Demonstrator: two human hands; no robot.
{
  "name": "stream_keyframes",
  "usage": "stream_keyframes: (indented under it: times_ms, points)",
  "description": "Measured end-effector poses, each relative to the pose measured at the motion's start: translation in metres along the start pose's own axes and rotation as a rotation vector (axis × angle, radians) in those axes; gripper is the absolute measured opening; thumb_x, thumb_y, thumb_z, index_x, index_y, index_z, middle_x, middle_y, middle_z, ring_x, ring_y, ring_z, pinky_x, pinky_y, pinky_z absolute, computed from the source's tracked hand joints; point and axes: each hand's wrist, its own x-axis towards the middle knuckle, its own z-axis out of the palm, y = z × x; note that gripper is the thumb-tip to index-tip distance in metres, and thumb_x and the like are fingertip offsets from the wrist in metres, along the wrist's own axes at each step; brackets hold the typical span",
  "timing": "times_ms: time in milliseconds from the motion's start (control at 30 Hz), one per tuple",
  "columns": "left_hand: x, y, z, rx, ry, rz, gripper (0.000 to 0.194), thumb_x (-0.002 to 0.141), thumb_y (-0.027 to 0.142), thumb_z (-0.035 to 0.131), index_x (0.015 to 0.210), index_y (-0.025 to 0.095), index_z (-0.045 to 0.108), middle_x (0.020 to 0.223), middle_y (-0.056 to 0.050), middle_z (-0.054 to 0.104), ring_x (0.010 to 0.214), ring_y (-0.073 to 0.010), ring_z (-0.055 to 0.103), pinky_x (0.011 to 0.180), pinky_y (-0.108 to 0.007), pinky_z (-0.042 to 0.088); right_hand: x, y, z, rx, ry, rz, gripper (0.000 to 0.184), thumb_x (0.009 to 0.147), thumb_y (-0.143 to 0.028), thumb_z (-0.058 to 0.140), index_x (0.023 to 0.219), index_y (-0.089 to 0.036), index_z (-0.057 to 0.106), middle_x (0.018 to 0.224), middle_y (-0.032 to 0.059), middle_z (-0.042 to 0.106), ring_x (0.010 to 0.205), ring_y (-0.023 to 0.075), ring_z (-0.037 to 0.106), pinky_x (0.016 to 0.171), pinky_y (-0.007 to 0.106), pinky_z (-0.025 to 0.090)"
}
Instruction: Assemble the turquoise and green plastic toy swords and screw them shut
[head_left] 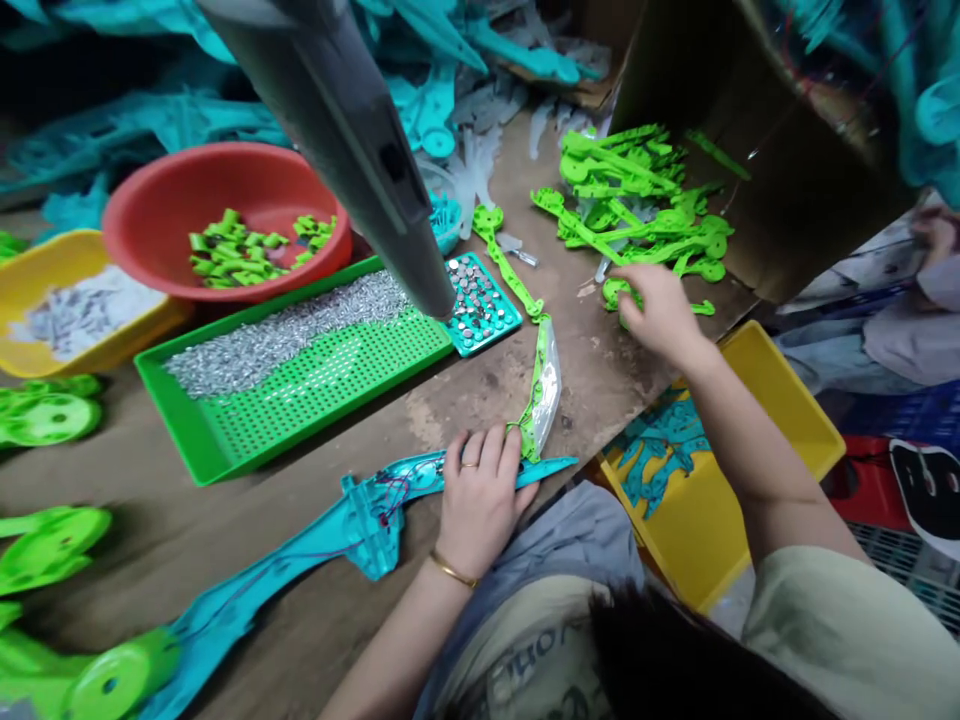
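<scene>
My left hand (pixel 484 490) is closed over a long turquoise plastic half-shell (pixel 300 550), fingers on its far edge and thumb on the near side. Thin dark red wires run inside this shell. Just beyond those fingers, a curved green plastic piece with a clear blade-like insert (pixel 546 390) stretches away from the shell. A slim green plastic arm (pixel 510 268) lies end to end with it. At the edge of the green heap, my right hand (pixel 664 315) has its fingers closed at a green plastic part with a round end (pixel 616 292); the fingertips are partly hidden.
A green perforated tray (pixel 337 390) of small metal pieces and a turquoise tray (pixel 487 335) of button cells stand mid-table. Behind are a red bowl (pixel 225 170) and a grey post (pixel 352 130). Green parts (pixel 637 200) are heaped back right; a yellow bin (pixel 787 400) sits below the edge.
</scene>
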Motion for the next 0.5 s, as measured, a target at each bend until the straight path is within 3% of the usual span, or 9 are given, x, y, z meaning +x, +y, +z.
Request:
stream_keyframes:
  times_ms: [67, 167, 267, 333, 400, 500]
  points:
    - [-0.002, 0.001, 0.000, 0.007, 0.001, -0.005, 0.051, 0.082, 0.032, 0.068, 0.123, 0.005, 0.059, 0.124, -0.020, 0.062, 0.108, -0.0340, 0.055, 0.103, -0.051, 0.037, 0.016, 0.040, 0.000, -0.164, 0.007, 0.188, 0.053, 0.084, -0.012, 0.044, 0.136, -0.016, 0.054, 0.143, 0.0148, 0.052, 0.129, 0.0350, 0.046, 0.102, 0.055, 0.040]
    - [-0.005, 0.001, 0.001, 0.001, 0.004, -0.004, 0.049, 0.082, 0.029, 0.066, 0.124, 0.005, 0.057, 0.124, -0.020, 0.062, 0.108, -0.0337, 0.056, 0.103, -0.052, 0.039, 0.029, 0.078, 0.005, -0.247, -0.043, 0.243, 0.047, 0.088, -0.016, 0.040, 0.131, -0.020, 0.059, 0.142, 0.0118, 0.054, 0.128, 0.0354, 0.044, 0.100, 0.054, 0.041]
    - [0.000, -0.004, -0.001, -0.038, 0.011, 0.019, 0.051, 0.084, 0.030, 0.065, 0.127, 0.004, 0.055, 0.123, -0.021, 0.060, 0.110, -0.0341, 0.056, 0.101, -0.053, 0.043, 0.031, 0.086, 0.003, -0.287, -0.005, 0.211, 0.039, 0.094, -0.023, 0.037, 0.121, -0.021, 0.065, 0.130, 0.0107, 0.063, 0.121, 0.0326, 0.049, 0.098, 0.050, 0.042]
    - [0.010, -0.008, -0.012, -0.089, 0.006, 0.043, 0.053, 0.085, 0.033, 0.066, 0.128, 0.004, 0.053, 0.123, -0.022, 0.059, 0.112, -0.0357, 0.055, 0.097, -0.054, 0.047, 0.029, 0.081, -0.009, -0.317, 0.056, 0.185, 0.037, 0.095, -0.024, 0.037, 0.118, -0.019, 0.065, 0.126, 0.0117, 0.065, 0.117, 0.0318, 0.052, 0.095, 0.048, 0.043]
    - [0.017, -0.008, -0.037, -0.169, 0.033, 0.083, 0.050, 0.086, 0.031, 0.066, 0.128, 0.007, 0.052, 0.123, -0.021, 0.059, 0.115, -0.0359, 0.054, 0.097, -0.056, 0.049, 0.024, 0.069, -0.027, -0.326, 0.217, 0.133, 0.032, 0.095, -0.025, 0.038, 0.113, -0.017, 0.064, 0.120, 0.0135, 0.066, 0.113, 0.0302, 0.055, 0.094, 0.047, 0.043]
    - [0.010, 0.006, -0.093, -0.388, 0.204, 0.185, 0.038, 0.088, 0.017, 0.060, 0.126, 0.019, 0.053, 0.122, -0.012, 0.061, 0.119, -0.0277, 0.056, 0.107, -0.054, 0.045, 0.011, 0.040, -0.056, -0.169, 0.679, 0.013, 0.026, 0.095, -0.037, 0.045, 0.100, -0.016, 0.059, 0.099, 0.0122, 0.066, 0.096, 0.0242, 0.061, 0.086, 0.044, 0.047]
